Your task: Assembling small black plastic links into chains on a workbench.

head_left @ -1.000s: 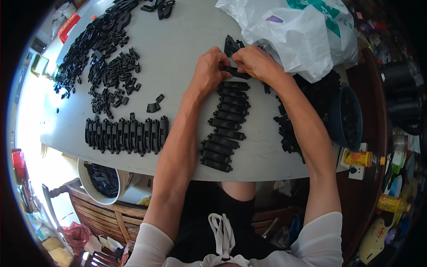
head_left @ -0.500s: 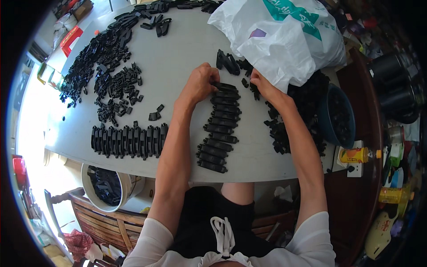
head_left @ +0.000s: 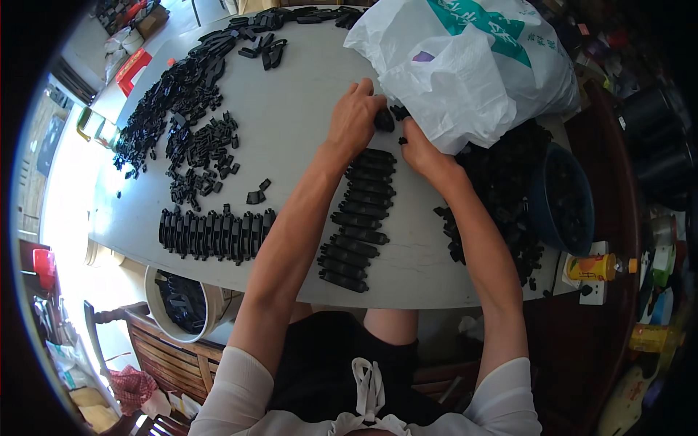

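My left hand (head_left: 355, 118) reaches over the far middle of the table. Its fingers curl down onto long black plastic parts (head_left: 384, 120), with the fingertips partly hidden. Close by on the right, my right hand (head_left: 427, 154) pinches a small black plastic piece (head_left: 403, 140). More small black pieces (head_left: 400, 112) lie just beyond it, at the edge of the white bag. Below my hands, a column of long black plastic parts (head_left: 362, 198) runs toward the near edge, laid side by side.
A white plastic bag (head_left: 465, 87) bulges at the back right. Beside it are a heap of black pieces (head_left: 502, 182) and a blue basin (head_left: 592, 192). Heaped small parts (head_left: 196, 138) and a second row (head_left: 211, 234) lie left. A white bucket (head_left: 213, 312) stands below the near edge.
My left hand has left the far end of the column and moved away and right, onto the loose long parts. The right hand has shifted slightly left and nearer.
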